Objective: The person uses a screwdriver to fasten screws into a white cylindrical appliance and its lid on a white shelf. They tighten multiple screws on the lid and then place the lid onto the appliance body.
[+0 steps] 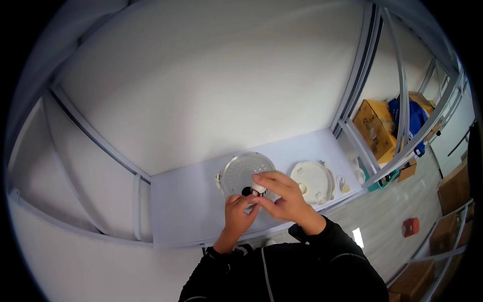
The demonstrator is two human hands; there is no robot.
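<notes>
Both my hands meet over the near edge of a round metal pan-like vessel [247,168] with a white handle at its left side. Between them is a small white cylindrical piece [258,189] with a dark and reddish lower end; its exact kind is not clear. My right hand [287,199] closes on it from above with fingers and thumb. My left hand [240,215] pinches at its lower end, and the fingertips partly hide it. Just left of the piece shows a dark round spot [246,191]. Right of the vessel lies a white round lid-like part [313,182].
A small pale round piece [344,187] lies near the right end of the white table [181,211]. Metal frame posts rise at both sides, before a white wall. Cardboard boxes [375,128], a blue bag [415,121] and a red stool [411,227] are off to the right.
</notes>
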